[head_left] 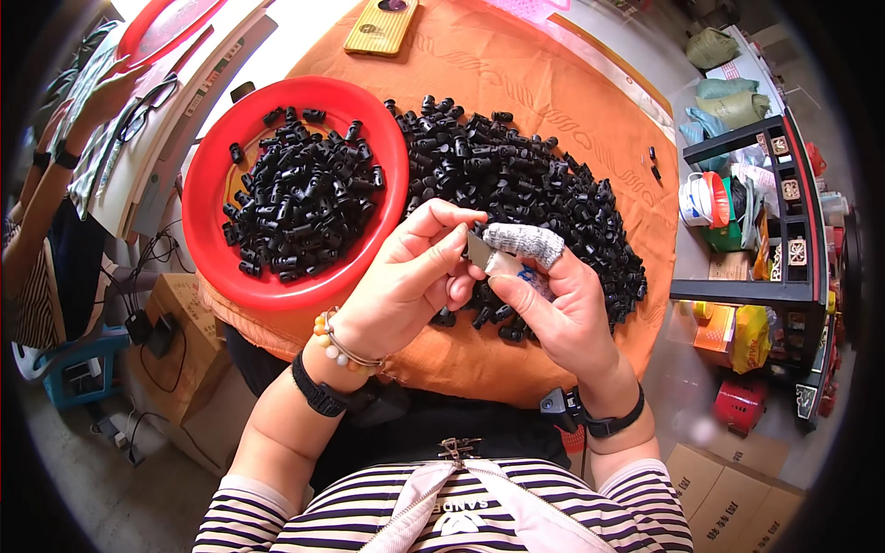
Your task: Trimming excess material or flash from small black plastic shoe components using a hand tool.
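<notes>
My left hand (424, 263) is closed, thumb and index finger pinching a small black plastic part (479, 227), mostly hidden by the fingertips. My right hand (572, 309) meets it, closed on a flat grey blade-like piece (478, 250) with a white wrapped end (502, 264). A grey knit sleeve (525, 241) covers my right index finger. Behind both hands spreads a large heap of black plastic parts (516, 166), short cylinders that look like cord locks. To the left, a red round tray (205, 235) holds more of these parts.
An orange cloth (479, 355) covers the table. A yellow phone (382, 26) lies at the far edge; a few loose parts (654, 166) lie at right. A black shelf (747, 293) stands right, cardboard boxes (728, 502) lower right. Another person's arm (92, 111) shows at far left.
</notes>
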### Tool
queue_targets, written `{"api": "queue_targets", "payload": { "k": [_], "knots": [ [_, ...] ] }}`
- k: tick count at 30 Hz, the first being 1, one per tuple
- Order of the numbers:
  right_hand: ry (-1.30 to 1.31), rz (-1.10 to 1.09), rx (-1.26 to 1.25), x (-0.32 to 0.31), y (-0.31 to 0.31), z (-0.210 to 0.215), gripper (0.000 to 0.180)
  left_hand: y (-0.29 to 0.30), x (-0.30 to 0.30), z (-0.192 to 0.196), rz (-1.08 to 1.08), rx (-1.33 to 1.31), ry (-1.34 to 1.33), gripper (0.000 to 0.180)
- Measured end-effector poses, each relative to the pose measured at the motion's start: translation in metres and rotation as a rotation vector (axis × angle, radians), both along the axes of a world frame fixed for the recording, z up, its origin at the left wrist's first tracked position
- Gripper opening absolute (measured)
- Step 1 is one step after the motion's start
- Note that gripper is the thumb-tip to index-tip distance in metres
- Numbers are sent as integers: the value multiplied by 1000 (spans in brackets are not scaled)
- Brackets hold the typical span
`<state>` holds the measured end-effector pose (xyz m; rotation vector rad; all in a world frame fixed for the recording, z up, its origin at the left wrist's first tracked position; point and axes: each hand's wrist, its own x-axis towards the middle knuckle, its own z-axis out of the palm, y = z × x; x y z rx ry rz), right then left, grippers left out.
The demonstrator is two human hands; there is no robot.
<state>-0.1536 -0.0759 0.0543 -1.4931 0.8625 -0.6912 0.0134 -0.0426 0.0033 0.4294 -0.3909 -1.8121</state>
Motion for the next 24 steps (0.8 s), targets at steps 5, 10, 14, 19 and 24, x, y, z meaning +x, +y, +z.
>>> {"api": "queue_targets", "payload": {
  "k": [5, 10, 14, 19, 24],
  "knots": [
    [-36, -9, 60, 0, -1, -3, 32, -4, 1, 3, -50, 41, 38, 21],
    [-28, 0, 39, 2, -2, -1, 33, -4, 1, 2, -33, 30, 54, 21],
    [-48, -6, 19, 4, -4, -1, 33, -5, 3, 4, -40, 27, 67, 21],
    [3, 10, 13, 1, -3, -1, 31, -4, 4, 0, -43, -3, 57, 22],
    [-19, 3, 45, -1, -2, -3, 31, -2, 4, -1, -55, 31, 50, 22]
  ]
}}
